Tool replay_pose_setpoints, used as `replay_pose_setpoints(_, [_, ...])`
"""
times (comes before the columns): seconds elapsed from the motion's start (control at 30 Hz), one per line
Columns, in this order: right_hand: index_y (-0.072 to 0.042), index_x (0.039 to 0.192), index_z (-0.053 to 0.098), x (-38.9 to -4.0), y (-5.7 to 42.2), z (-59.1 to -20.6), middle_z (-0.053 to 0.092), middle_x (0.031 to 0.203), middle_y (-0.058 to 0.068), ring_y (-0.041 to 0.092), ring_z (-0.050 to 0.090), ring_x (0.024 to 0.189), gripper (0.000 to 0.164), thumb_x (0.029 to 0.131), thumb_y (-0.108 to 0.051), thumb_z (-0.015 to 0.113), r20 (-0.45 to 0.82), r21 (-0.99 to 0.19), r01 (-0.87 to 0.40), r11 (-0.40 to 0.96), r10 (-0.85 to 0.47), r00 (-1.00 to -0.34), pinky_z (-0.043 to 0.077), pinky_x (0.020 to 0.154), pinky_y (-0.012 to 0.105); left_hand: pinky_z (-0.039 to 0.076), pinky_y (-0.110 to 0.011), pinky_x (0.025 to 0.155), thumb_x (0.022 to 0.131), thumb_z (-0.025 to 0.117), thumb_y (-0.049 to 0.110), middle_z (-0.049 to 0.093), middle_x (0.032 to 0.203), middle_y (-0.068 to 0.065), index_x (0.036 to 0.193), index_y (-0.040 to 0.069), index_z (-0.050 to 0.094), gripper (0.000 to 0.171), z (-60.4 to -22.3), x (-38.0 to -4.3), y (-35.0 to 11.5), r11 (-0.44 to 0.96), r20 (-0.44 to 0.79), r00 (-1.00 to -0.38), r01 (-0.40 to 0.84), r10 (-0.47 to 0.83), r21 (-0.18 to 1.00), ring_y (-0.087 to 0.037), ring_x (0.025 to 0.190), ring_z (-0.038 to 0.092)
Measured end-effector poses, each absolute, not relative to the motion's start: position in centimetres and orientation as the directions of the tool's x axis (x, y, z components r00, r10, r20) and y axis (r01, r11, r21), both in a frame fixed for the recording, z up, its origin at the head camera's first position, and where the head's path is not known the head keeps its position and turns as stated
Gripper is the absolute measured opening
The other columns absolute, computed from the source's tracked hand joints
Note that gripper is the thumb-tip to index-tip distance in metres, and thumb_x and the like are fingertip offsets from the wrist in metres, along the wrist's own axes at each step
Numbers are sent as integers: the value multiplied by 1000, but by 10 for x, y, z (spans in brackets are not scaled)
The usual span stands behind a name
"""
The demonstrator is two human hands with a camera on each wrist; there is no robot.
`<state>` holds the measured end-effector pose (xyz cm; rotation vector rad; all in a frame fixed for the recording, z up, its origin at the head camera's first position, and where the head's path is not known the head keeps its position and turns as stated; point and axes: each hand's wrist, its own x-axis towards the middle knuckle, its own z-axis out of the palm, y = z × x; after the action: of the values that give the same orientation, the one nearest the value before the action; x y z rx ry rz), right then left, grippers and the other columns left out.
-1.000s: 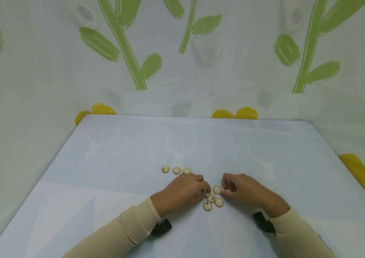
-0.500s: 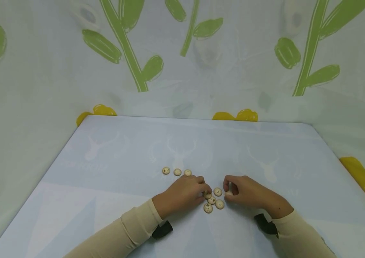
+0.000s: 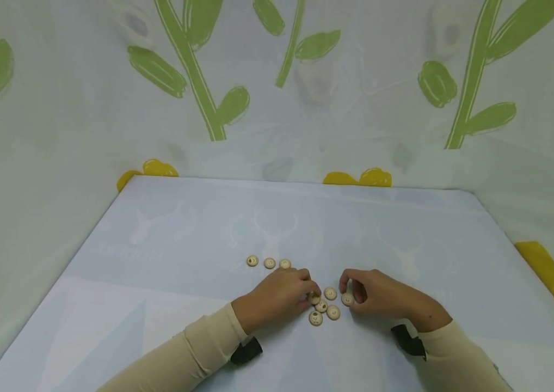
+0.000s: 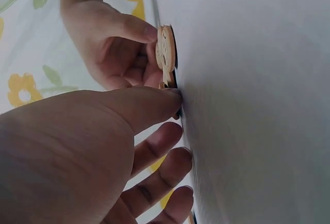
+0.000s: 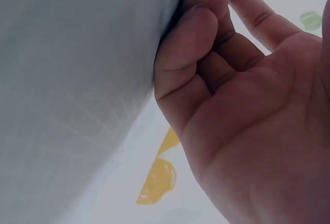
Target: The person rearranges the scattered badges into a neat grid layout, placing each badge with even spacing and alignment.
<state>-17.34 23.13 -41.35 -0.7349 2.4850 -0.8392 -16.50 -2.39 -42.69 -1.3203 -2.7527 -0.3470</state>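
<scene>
Several small round wooden discs with drawn faces lie on the table in the head view. My left hand (image 3: 279, 294) rests low over the table, its thumb and index finger pinching one wooden disc (image 3: 313, 298) at the left of a small cluster. In the left wrist view that thumb hides most of it. On the cluster's right, my right hand (image 3: 380, 294) holds another disc (image 3: 348, 299) between thumb and curled index finger, face up. Between the hands lie a top disc (image 3: 330, 293), a middle disc (image 3: 321, 306), a lower right disc (image 3: 333, 312) and a front disc (image 3: 315, 318).
Beyond the left hand, three more discs form a row: a left one (image 3: 252, 261), a middle one (image 3: 269, 263) and a right one (image 3: 285, 264). A pale blue patterned cloth covers the table (image 3: 198, 218). Behind it hangs a leaf-printed curtain (image 3: 370, 109).
My right hand has shifted slightly right, away from the cluster, and the disc at its fingers now shows its face. My left hand stays at its disc. The whole head view has drifted slightly.
</scene>
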Motion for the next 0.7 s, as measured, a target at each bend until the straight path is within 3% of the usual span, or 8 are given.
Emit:
replay_pose_setpoints(0.43, [-16, 100, 60, -175, 231, -415, 52, 72, -5, 3, 48, 64, 22, 84, -8, 74, -198, -649, -339, 681, -581, -789, 42, 58, 21, 37, -15, 60, 89, 76, 25, 56, 78, 9, 106, 21, 72, 18, -421, -167, -26, 644, 21, -691, 684, 723, 343, 0, 65, 45])
replay_pose_setpoints(0.7, [-16, 99, 60, -172, 228, -417, 50, 70, -6, 2, 47, 63, 24, 83, -5, 72, -196, -645, -332, 688, -569, -799, 40, 56, 21, 42, -19, 66, 88, 76, 29, 58, 78, 11, 103, 22, 71, 17, -415, -168, -37, 657, 83, -725, 662, 684, 360, -2, 68, 49])
